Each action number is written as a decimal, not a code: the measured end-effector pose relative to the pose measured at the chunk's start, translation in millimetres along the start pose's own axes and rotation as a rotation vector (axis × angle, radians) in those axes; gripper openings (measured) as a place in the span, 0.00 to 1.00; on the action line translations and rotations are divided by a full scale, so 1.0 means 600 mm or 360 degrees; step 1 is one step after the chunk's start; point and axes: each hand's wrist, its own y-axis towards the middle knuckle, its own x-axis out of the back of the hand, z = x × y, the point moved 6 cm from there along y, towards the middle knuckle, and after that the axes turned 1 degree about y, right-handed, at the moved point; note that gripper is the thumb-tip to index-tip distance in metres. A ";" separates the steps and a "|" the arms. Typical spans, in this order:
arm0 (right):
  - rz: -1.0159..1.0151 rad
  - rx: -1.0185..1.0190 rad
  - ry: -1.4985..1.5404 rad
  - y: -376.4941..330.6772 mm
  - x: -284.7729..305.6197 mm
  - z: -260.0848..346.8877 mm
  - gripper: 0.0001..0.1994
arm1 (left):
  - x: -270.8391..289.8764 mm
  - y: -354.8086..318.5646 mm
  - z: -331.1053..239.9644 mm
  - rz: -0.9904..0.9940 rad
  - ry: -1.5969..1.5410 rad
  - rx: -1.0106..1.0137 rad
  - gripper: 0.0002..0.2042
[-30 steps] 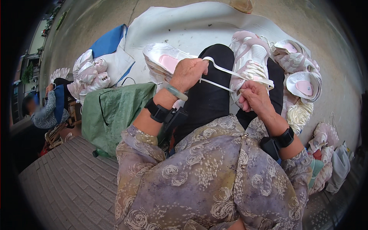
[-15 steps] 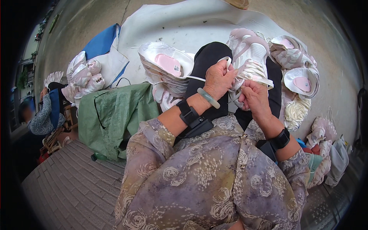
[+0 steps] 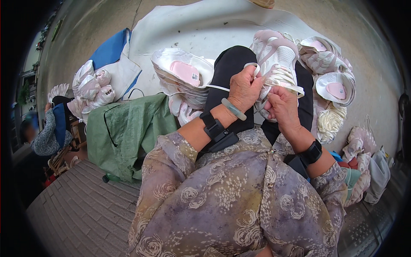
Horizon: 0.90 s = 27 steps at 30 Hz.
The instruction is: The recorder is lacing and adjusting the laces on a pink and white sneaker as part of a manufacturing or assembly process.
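A white and pale pink shoe (image 3: 278,51) lies across my black-clad knees, its toe pointing away and a cream shoelace (image 3: 280,77) crossing its front. My left hand (image 3: 247,89) is closed at the shoe's left side, pinching a loop of the shoelace between thumb and fingers; a length of lace trails out leftward. Against the shoe's lower opening, my right hand (image 3: 282,104) is closed in a pinch at the lace holes. Its fingers hide most of the lace there. A lace loop passes just above its knuckles.
To the left stands a stack of shoe uppers (image 3: 184,70), with a green woven sack (image 3: 132,132) nearer me. More uppers (image 3: 336,88) and a cream bundle of laces (image 3: 332,122) lie at the right. A white sheet (image 3: 184,25) covers the ground ahead. Another person (image 3: 49,132) sits far left.
My right hand has shifted slightly up and left along the shoe's opening, its fingers closer against the shoe. My left hand keeps its pinch almost unmoved. The whole view has shifted slightly.
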 end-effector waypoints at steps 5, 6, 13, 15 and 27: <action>-0.0039 0.0013 0.0083 -0.003 -0.001 0.001 0.06 | 0.005 -0.005 -0.040 -0.0129 0.0398 -0.0429 0.06; -0.0038 0.0023 0.0110 -0.003 -0.002 0.000 0.06 | 0.005 -0.004 -0.038 -0.0123 0.0398 -0.0431 0.06; -0.0024 0.0038 0.0171 -0.002 0.004 -0.006 0.06 | -0.006 -0.002 -0.032 -0.0061 0.0350 -0.0370 0.06; -0.0034 0.0044 0.0195 -0.001 0.007 -0.010 0.06 | -0.012 -0.004 -0.037 -0.0036 0.0392 -0.0422 0.06; 0.0124 0.0117 -0.0026 0.016 -0.007 0.000 0.04 | -0.004 0.007 -0.007 0.0068 0.0271 -0.0180 0.07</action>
